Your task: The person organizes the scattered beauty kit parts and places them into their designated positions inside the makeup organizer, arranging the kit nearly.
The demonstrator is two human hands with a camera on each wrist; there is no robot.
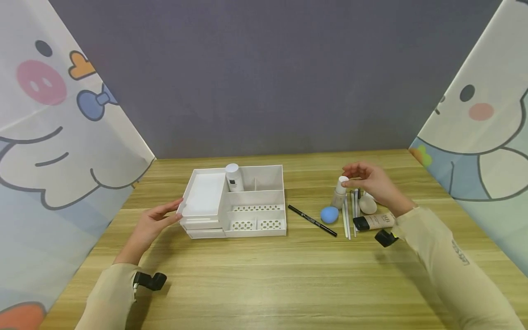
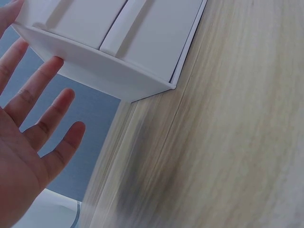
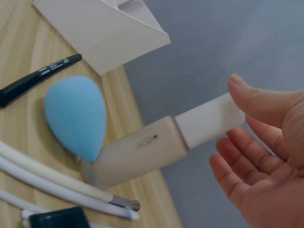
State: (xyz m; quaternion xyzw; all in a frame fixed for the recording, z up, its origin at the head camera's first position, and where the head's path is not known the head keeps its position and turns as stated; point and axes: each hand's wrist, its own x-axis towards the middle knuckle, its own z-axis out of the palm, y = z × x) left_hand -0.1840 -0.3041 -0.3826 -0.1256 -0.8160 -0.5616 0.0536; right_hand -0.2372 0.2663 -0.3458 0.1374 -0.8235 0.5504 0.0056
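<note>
A white makeup organizer (image 1: 255, 197) stands at the middle left of the table, with a white-capped bottle (image 1: 234, 178) in its back compartment. My left hand (image 1: 153, 225) rests its fingertips against the organizer's left side, fingers spread and nearly straight. In the left wrist view those fingers (image 2: 40, 90) lie along the side wall, beside two drawer fronts. Over on the right, my right hand (image 1: 373, 183) pinches the white cap of a foundation bottle (image 1: 339, 195) between thumb and fingers. Its other fingers curve loosely in the right wrist view, and the bottle's base is low, near a blue makeup sponge (image 3: 76, 116).
A black pen (image 1: 312, 220) lies between organizer and sponge. Several slim white brushes (image 1: 346, 222), a BB cream tube (image 1: 379, 221) and a whitish rounded item (image 1: 368, 204) lie around the bottle. A grey panel (image 1: 272, 82) stands behind the table, printed cloths at both sides.
</note>
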